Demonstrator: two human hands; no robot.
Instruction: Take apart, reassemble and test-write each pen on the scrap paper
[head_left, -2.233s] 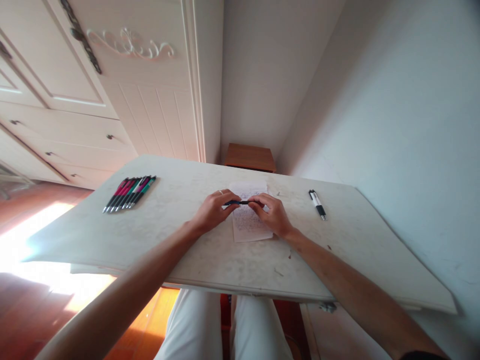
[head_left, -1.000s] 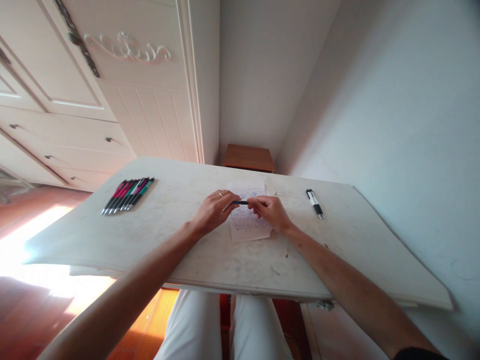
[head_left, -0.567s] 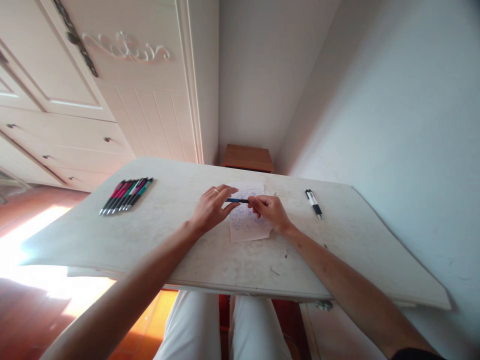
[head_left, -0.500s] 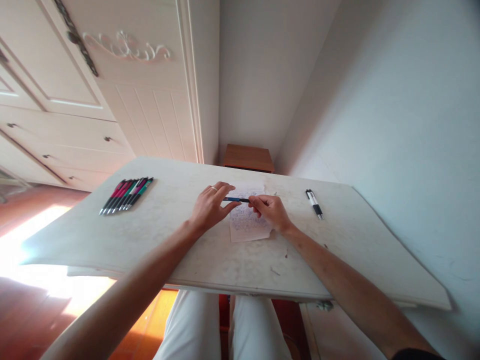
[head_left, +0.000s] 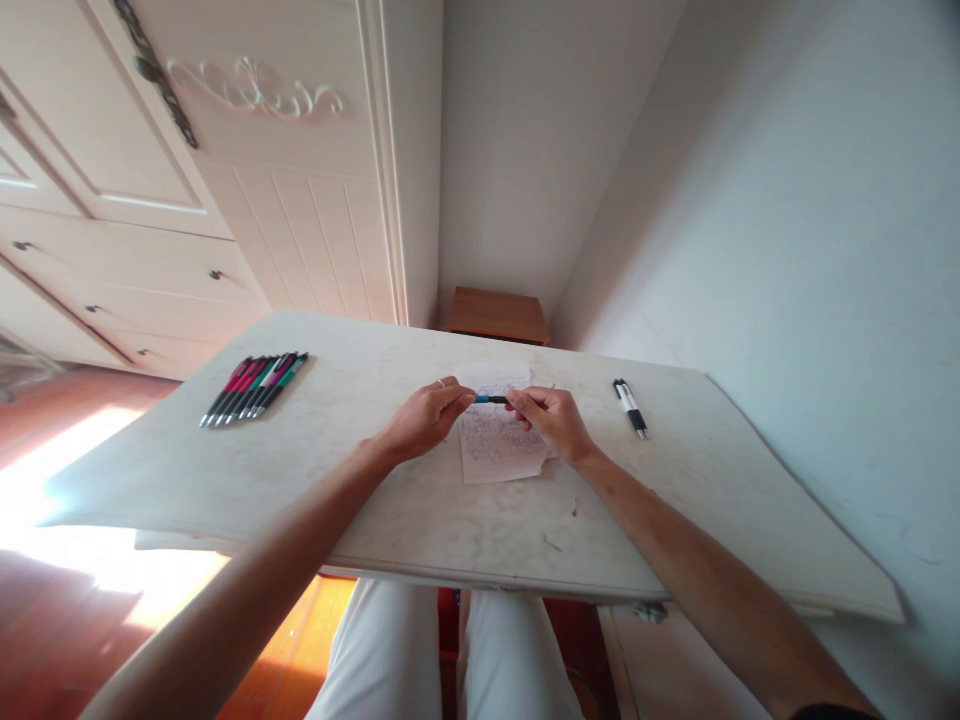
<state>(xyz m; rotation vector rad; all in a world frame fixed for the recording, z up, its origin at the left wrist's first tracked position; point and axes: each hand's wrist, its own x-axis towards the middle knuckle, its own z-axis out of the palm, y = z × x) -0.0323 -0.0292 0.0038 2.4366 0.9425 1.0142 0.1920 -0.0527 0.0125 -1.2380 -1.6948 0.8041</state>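
A blue and black pen (head_left: 491,399) is held level between my two hands, above a sheet of paper (head_left: 499,450) covered in scribbled writing. My left hand (head_left: 429,415) is closed around the blue end, with most of that end hidden in the fingers. At the black end, my right hand (head_left: 551,418) pinches the pen between thumb and fingers. The paper lies flat on the white table, partly beneath the right hand.
Several pens (head_left: 253,390) in red, green and purple lie side by side at the table's left. White and black pens (head_left: 630,408) lie at the right. Small scraps (head_left: 552,543) dot the white table (head_left: 375,520). A wall rises along the right side, a white cabinet (head_left: 315,220) behind.
My left hand has closed from a spread pose onto the pen's blue end. Both hands and the pen have shifted slightly to the right.
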